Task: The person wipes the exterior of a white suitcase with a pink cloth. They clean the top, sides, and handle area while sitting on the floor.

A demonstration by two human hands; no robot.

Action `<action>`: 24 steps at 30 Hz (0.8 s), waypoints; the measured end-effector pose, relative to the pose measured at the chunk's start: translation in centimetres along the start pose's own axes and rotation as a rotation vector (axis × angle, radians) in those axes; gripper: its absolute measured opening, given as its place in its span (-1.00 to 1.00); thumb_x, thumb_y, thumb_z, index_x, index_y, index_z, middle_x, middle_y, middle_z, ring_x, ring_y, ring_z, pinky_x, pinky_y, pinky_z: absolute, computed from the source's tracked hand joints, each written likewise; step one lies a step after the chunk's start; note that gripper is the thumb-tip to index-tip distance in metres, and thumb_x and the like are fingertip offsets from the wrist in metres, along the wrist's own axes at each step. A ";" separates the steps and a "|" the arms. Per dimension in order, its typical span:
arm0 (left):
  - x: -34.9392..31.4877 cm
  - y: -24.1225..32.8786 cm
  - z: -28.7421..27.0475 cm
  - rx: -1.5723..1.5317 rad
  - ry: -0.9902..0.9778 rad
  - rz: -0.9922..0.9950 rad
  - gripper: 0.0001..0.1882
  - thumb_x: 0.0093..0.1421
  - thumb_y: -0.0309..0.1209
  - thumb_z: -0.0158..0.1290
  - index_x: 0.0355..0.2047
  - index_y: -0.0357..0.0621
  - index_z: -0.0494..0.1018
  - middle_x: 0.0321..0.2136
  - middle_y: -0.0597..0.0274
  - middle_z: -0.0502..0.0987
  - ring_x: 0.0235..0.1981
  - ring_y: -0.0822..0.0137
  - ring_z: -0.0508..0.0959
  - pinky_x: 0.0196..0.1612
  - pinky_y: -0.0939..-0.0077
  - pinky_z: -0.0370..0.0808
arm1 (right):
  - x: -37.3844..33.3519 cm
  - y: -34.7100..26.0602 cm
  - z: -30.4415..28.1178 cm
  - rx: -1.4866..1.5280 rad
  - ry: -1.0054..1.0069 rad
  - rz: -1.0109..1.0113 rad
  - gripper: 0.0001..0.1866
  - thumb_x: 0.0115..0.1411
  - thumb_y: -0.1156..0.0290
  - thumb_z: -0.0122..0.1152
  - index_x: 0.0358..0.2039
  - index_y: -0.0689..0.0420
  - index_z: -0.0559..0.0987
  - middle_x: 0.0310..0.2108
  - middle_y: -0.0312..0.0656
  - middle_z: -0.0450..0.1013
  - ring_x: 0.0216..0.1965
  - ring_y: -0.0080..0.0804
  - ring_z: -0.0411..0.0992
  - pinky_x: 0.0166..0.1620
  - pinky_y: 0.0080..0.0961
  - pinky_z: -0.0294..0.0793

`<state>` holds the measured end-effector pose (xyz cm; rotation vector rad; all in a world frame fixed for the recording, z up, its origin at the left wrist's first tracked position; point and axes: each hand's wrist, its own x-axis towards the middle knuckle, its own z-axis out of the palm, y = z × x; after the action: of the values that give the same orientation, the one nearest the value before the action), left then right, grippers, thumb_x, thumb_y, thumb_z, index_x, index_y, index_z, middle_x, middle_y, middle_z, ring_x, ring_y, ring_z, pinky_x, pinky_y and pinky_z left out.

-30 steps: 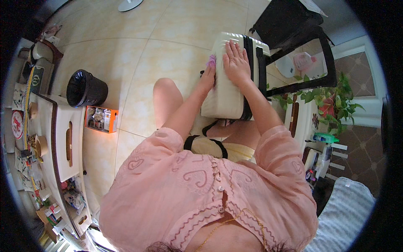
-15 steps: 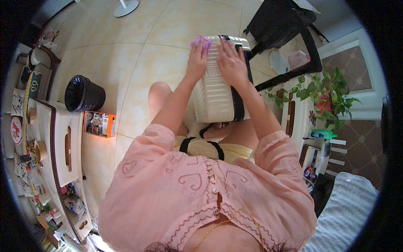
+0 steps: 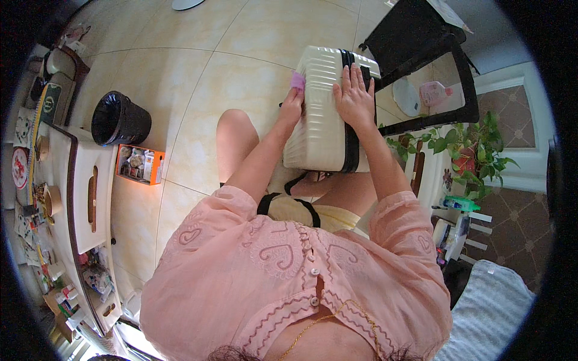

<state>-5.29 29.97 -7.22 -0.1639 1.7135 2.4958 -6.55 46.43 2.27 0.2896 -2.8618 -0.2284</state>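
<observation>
A cream hard-shell suitcase [image 3: 319,114] with a ribbed surface and black bands stands on the floor in front of my knees. My left hand [image 3: 293,103] is at its left side, fingers closed on a pink-purple cloth [image 3: 297,80] pressed against the shell there. Part of the cloth is hidden behind my fingers. Flat on the suitcase's upper face, beside and partly over the black band [image 3: 350,144], lies my right hand [image 3: 355,99] with its fingers stretched out and nothing in it.
Right of the suitcase is a black open frame [image 3: 466,78], with a pink bottle [image 3: 435,93] visible through it. A potted plant [image 3: 463,159] stands nearer. To the left are a black bin [image 3: 120,123], an orange box [image 3: 140,165] of small items and a white table [image 3: 90,222].
My left hand and the cloth have moved from the suitcase's upper face down to its left side. The right hand has shifted nearer to me and stays on the suitcase.
</observation>
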 end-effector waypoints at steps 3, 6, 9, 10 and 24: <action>0.5 3.7 0.7 0.134 -0.004 0.227 -0.49 0.35 -0.26 -0.20 0.25 -0.23 0.15 0.18 0.02 0.30 0.18 0.23 0.29 0.21 0.46 0.19 | 0.0 -0.2 0.0 0.019 0.007 -0.014 -0.35 0.33 0.00 -0.33 0.30 0.15 0.13 0.35 -0.09 0.00 0.38 -0.28 -0.07 0.33 -0.01 -0.17; 3.1 5.6 1.0 0.253 0.034 0.369 -0.50 0.35 -0.31 -0.21 0.26 -0.20 0.13 0.18 0.00 0.31 0.20 0.19 0.30 0.21 0.45 0.19 | 0.1 -0.7 0.2 0.034 0.055 -0.059 -0.35 0.33 -0.01 -0.31 0.29 0.16 0.15 0.33 -0.08 0.04 0.36 -0.26 -0.03 0.33 0.01 -0.14; 4.7 6.0 -0.2 0.122 0.057 0.255 -0.52 0.36 -0.31 -0.20 0.26 -0.16 0.17 0.12 0.11 0.38 0.12 0.27 0.35 0.17 0.48 0.24 | 0.5 -1.5 0.1 0.057 0.119 -0.088 -0.36 0.33 0.00 -0.29 0.28 0.16 0.17 0.32 -0.07 0.08 0.35 -0.25 0.00 0.32 0.01 -0.13; 4.5 5.7 -0.6 0.021 0.054 0.163 -0.53 0.36 -0.31 -0.20 0.25 -0.15 0.19 0.10 0.13 0.39 0.10 0.29 0.36 0.15 0.49 0.26 | 0.8 -1.8 0.2 0.058 0.127 -0.082 -0.36 0.32 0.01 -0.26 0.28 0.16 0.18 0.31 -0.06 0.09 0.34 -0.25 0.02 0.31 0.03 -0.12; -5.4 3.5 1.2 0.076 0.051 0.122 -0.63 0.28 -0.44 -0.19 0.08 -0.22 0.34 -0.19 0.26 0.50 -0.22 0.43 0.43 -0.10 0.57 0.34 | 5.1 0.8 2.8 0.088 0.153 -0.010 -0.36 0.30 -0.03 -0.26 0.27 0.08 0.20 0.30 -0.09 0.11 0.33 -0.23 0.07 0.31 0.03 -0.07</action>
<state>-0.52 29.65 -2.71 -0.1218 1.8896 2.5259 -12.25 46.46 0.92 0.3239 -2.7231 -0.0787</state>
